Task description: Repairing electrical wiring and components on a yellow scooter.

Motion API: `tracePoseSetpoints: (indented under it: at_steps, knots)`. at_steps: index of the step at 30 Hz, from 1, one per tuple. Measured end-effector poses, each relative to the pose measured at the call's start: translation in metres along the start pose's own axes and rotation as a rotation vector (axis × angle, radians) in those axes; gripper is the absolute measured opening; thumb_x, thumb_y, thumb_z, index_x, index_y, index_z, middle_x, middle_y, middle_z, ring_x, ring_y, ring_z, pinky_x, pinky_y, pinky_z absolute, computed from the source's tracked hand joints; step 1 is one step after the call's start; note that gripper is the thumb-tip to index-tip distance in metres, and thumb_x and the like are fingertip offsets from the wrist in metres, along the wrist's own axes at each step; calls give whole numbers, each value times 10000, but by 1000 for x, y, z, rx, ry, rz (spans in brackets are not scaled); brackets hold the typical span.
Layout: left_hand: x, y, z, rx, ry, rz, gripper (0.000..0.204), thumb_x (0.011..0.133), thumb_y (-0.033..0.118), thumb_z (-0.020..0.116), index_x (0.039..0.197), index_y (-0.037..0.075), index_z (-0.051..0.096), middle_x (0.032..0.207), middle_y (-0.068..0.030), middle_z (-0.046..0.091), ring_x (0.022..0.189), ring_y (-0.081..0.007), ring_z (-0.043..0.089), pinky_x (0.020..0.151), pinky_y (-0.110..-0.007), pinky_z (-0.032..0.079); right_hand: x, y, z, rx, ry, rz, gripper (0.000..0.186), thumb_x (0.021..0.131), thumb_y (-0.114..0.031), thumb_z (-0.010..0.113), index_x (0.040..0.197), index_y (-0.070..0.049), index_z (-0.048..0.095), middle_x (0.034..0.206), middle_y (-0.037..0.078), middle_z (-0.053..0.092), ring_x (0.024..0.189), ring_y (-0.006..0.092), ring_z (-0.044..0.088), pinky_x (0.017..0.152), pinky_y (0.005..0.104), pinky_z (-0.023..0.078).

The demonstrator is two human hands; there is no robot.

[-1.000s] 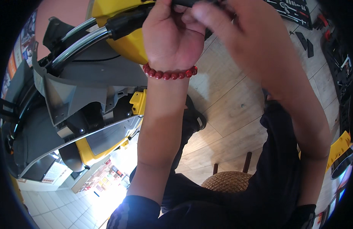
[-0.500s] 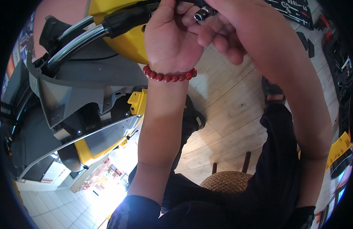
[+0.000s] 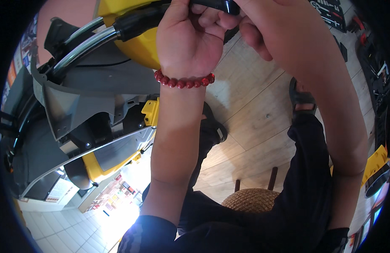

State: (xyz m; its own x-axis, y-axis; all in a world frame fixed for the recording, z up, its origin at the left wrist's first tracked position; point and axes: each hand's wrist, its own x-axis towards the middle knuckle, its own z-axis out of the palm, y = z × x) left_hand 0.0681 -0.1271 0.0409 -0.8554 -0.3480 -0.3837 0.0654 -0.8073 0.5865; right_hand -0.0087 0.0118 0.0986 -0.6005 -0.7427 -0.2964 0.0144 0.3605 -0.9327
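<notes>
My left hand (image 3: 190,38), palm up and with a red bead bracelet (image 3: 184,82) at the wrist, is at the top middle. Its fingers curl closed around a black rod-like part (image 3: 218,4) with a glossy rounded end. On its left a black sleeve (image 3: 138,21) covers the end of a bent chrome tube (image 3: 85,48). My right hand (image 3: 256,29) is just right of the glossy end, cut off by the upper edge. Its visible fingers are bent inward; what they hold, if anything, is hidden. A yellow panel (image 3: 140,50) is behind the sleeve.
Grey and black body panels (image 3: 81,109) with yellow parts (image 3: 150,111) fill the left side. A woven stool (image 3: 249,200) is below, between my legs. Tool trays (image 3: 330,12) lie on the wooden floor (image 3: 245,114) at the far right, with a yellow piece (image 3: 374,166) below.
The small black cylinder with a bright metal rim between my hands has gone from sight. The glossy black end now shows there. My left hand has shifted slightly left, and the right fingers have moved.
</notes>
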Motion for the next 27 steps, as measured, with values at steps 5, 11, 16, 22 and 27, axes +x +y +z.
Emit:
tracePoseSetpoints:
  at_steps: [5, 11, 16, 22, 27]
  knots:
    - [-1, -5, -2, 27, 8, 8, 274, 962, 266, 418, 855, 60, 564, 700, 15, 546, 583, -71, 470, 545, -167, 406, 18, 40, 19, -644, 415, -726, 234, 868, -178, 524, 843, 54, 550, 599, 110, 475, 571, 236, 515, 508, 349, 405]
    - [0, 2, -3, -11, 115, 1, 272, 957, 276, 443, 818, 70, 554, 618, 27, 467, 533, -78, 414, 521, -194, 412, 21, 41, 12, -805, 252, -822, 105, 795, -54, 526, 834, 36, 487, 673, 173, 518, 649, 319, 529, 537, 394, 415]
    - [6, 1, 3, 82, 82, 84, 290, 954, 296, 448, 804, 67, 543, 600, 27, 439, 519, -85, 397, 533, -234, 434, 31, 37, -4, -554, 173, -536, 58, 790, -18, 492, 821, 29, 480, 685, 175, 528, 658, 333, 530, 554, 405, 415]
    - [4, 1, 10, 59, 277, 13, 294, 953, 305, 447, 805, 71, 549, 617, 18, 518, 533, -81, 480, 519, -221, 444, 27, 45, 17, -411, 354, -757, 161, 858, -130, 511, 812, 22, 480, 742, 163, 497, 707, 298, 513, 631, 362, 424]
    - [4, 9, -13, 57, -23, -40, 300, 953, 295, 445, 784, 83, 572, 671, -12, 594, 564, -107, 558, 507, -211, 454, 14, 37, 8, -909, 233, -854, 247, 872, -233, 538, 765, -15, 490, 718, 104, 471, 694, 211, 512, 614, 292, 420]
